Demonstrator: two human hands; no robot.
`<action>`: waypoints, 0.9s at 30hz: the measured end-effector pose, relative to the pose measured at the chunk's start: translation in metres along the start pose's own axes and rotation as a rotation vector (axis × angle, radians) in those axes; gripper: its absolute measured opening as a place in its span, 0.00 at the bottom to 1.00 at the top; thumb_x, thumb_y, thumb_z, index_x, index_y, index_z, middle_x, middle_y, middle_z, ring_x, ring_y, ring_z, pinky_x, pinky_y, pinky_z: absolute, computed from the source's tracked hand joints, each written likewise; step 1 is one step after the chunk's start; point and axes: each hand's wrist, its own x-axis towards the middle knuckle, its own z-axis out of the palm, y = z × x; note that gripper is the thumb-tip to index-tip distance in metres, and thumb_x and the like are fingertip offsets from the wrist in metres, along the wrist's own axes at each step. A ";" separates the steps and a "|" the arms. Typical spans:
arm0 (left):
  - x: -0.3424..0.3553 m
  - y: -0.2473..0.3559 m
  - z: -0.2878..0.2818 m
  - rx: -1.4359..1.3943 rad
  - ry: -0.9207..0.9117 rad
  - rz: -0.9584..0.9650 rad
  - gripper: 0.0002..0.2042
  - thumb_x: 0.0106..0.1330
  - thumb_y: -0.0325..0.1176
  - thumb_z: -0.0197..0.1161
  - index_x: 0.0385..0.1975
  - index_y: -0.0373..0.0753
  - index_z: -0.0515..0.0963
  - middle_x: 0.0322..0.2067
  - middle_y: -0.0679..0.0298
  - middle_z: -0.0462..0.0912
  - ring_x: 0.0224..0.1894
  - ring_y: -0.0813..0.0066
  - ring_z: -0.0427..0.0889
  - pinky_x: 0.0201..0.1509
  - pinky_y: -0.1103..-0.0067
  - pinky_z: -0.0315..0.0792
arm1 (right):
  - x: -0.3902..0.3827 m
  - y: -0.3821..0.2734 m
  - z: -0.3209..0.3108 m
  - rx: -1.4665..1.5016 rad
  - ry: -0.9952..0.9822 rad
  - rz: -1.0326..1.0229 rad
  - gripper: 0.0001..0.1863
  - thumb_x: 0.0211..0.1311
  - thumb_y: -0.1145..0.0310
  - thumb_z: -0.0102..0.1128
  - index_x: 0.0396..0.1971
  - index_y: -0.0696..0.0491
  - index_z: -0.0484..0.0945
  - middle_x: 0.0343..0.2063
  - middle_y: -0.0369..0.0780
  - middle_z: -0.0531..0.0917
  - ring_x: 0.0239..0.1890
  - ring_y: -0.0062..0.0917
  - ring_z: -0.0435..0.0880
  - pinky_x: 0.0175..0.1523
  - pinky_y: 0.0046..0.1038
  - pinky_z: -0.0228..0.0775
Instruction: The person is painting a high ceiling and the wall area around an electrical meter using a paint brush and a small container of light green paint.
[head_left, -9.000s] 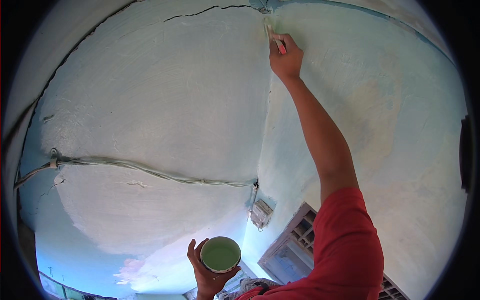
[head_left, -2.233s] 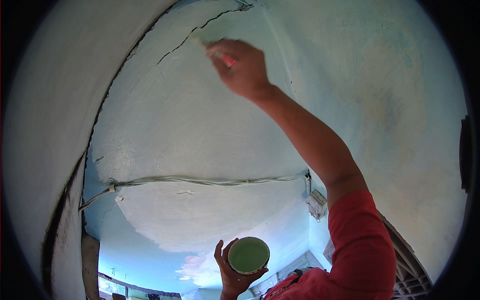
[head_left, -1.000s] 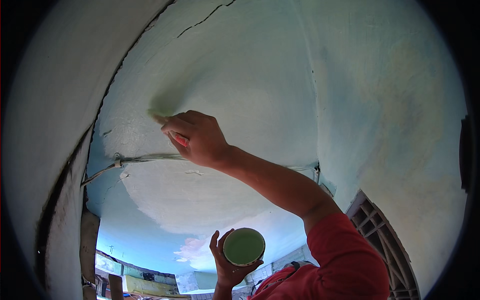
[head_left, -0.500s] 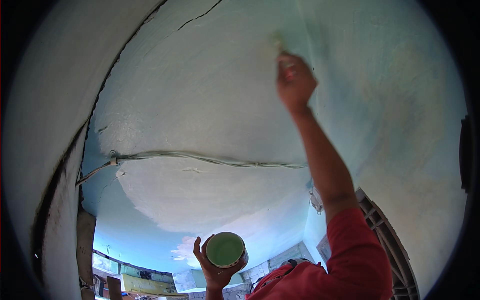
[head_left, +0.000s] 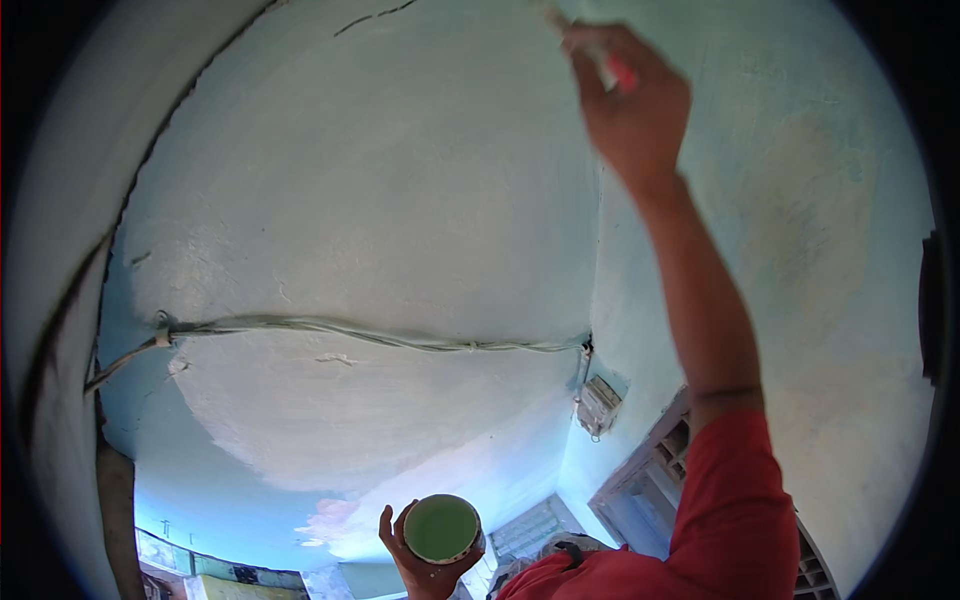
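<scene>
Raised high at the upper right, my right hand (head_left: 640, 105) is closed round a paintbrush (head_left: 557, 17) with a red handle. The brush's tip is blurred and lies near the top edge, close to the pale painted ceiling (head_left: 380, 200) by the corner with the right wall. Down at the bottom, my left hand (head_left: 425, 572) grips a round paint pot (head_left: 442, 528) from below and its left side. Pale green paint shows inside the pot, and its rim is smeared.
A bundle of cables (head_left: 430, 342) crosses the ceiling to a small box (head_left: 598, 405) on the right wall. A framed opening (head_left: 650, 490) is below it. Thin cracks (head_left: 372, 16) mark the surface. At left runs a dark-edged beam (head_left: 75, 160).
My right hand with the brush has moved up and to the right. The view has shifted, showing more of the right wall box; the pot sits slightly lower.
</scene>
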 end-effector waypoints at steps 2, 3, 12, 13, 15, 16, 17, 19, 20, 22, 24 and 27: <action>-0.006 -0.019 0.004 0.047 0.019 -0.036 0.73 0.35 0.34 0.92 0.78 0.42 0.38 0.65 0.51 0.69 0.65 0.53 0.76 0.70 0.56 0.75 | 0.047 0.033 0.005 -0.191 -0.060 -0.118 0.04 0.64 0.71 0.65 0.38 0.51 0.84 0.36 0.43 0.88 0.42 0.39 0.88 0.46 0.36 0.80; -0.008 -0.025 0.005 0.009 0.013 -0.051 0.73 0.35 0.33 0.92 0.78 0.42 0.38 0.65 0.50 0.68 0.66 0.52 0.76 0.70 0.56 0.74 | 0.074 0.045 0.011 -0.197 -0.092 -0.225 0.04 0.64 0.70 0.62 0.32 0.54 0.79 0.32 0.48 0.86 0.40 0.47 0.86 0.42 0.43 0.78; 0.010 -0.048 0.051 -0.215 -0.056 -0.011 0.71 0.37 0.31 0.91 0.79 0.40 0.39 0.67 0.50 0.66 0.66 0.52 0.76 0.69 0.58 0.75 | 0.060 0.107 0.053 -0.847 -0.872 -0.681 0.15 0.63 0.68 0.61 0.48 0.47 0.87 0.42 0.39 0.89 0.51 0.33 0.85 0.54 0.35 0.83; 0.011 -0.047 0.054 -0.237 -0.044 -0.009 0.71 0.37 0.31 0.91 0.79 0.40 0.39 0.67 0.50 0.66 0.66 0.52 0.76 0.69 0.58 0.75 | 0.038 0.099 0.046 -0.736 -0.948 -0.704 0.14 0.63 0.67 0.63 0.48 0.47 0.88 0.40 0.40 0.89 0.48 0.34 0.86 0.52 0.35 0.84; 0.010 -0.046 0.059 -0.220 -0.068 0.015 0.72 0.36 0.32 0.92 0.79 0.40 0.39 0.67 0.49 0.65 0.66 0.52 0.75 0.70 0.57 0.75 | -0.015 0.076 0.031 -0.718 -1.141 -0.718 0.13 0.65 0.63 0.66 0.47 0.47 0.88 0.37 0.42 0.89 0.44 0.34 0.88 0.48 0.36 0.85; 0.009 -0.045 0.061 -0.269 -0.068 -0.017 0.73 0.35 0.32 0.92 0.79 0.40 0.39 0.67 0.48 0.65 0.67 0.52 0.75 0.70 0.57 0.75 | -0.039 0.065 0.020 -0.699 -1.210 -0.740 0.12 0.68 0.63 0.65 0.47 0.46 0.88 0.37 0.42 0.89 0.44 0.34 0.88 0.48 0.36 0.85; 0.008 -0.045 0.061 -0.281 -0.068 -0.021 0.73 0.35 0.32 0.92 0.79 0.40 0.39 0.67 0.48 0.65 0.67 0.52 0.75 0.70 0.57 0.75 | -0.051 0.059 0.016 -0.635 -1.356 -0.683 0.09 0.68 0.64 0.65 0.44 0.48 0.88 0.35 0.42 0.89 0.45 0.34 0.88 0.48 0.35 0.85; 0.006 -0.045 0.059 -0.260 -0.096 -0.033 0.72 0.35 0.32 0.92 0.79 0.40 0.39 0.67 0.48 0.65 0.67 0.51 0.74 0.70 0.57 0.75 | -0.052 0.058 0.017 -0.496 -1.360 -0.566 0.08 0.67 0.62 0.68 0.40 0.50 0.86 0.34 0.42 0.90 0.43 0.36 0.89 0.47 0.37 0.84; 0.005 -0.045 0.060 -0.271 -0.089 -0.034 0.72 0.35 0.32 0.92 0.79 0.40 0.39 0.67 0.48 0.65 0.67 0.51 0.74 0.70 0.57 0.75 | -0.039 0.064 0.022 -0.506 -1.368 -0.388 0.11 0.66 0.60 0.69 0.43 0.49 0.85 0.38 0.43 0.89 0.46 0.39 0.88 0.50 0.40 0.82; 0.003 -0.046 0.058 -0.269 -0.102 -0.112 0.72 0.35 0.32 0.91 0.79 0.40 0.39 0.67 0.48 0.65 0.67 0.51 0.74 0.70 0.57 0.75 | 0.003 0.085 0.039 -0.531 -1.285 -0.163 0.18 0.63 0.55 0.72 0.48 0.49 0.84 0.44 0.44 0.89 0.49 0.42 0.87 0.55 0.44 0.80; 0.002 -0.048 0.057 -0.249 -0.078 -0.087 0.72 0.35 0.32 0.91 0.79 0.40 0.39 0.67 0.48 0.65 0.67 0.51 0.74 0.70 0.58 0.75 | 0.062 0.108 0.063 -0.672 -1.116 -0.150 0.24 0.55 0.49 0.76 0.47 0.47 0.84 0.46 0.45 0.89 0.50 0.42 0.87 0.57 0.45 0.79; 0.004 -0.051 0.060 -0.218 -0.063 -0.060 0.72 0.34 0.31 0.91 0.79 0.41 0.40 0.68 0.49 0.65 0.67 0.51 0.75 0.70 0.58 0.76 | 0.135 0.113 0.076 -0.728 -0.775 -0.363 0.18 0.61 0.55 0.71 0.47 0.48 0.85 0.38 0.44 0.89 0.42 0.41 0.89 0.49 0.39 0.81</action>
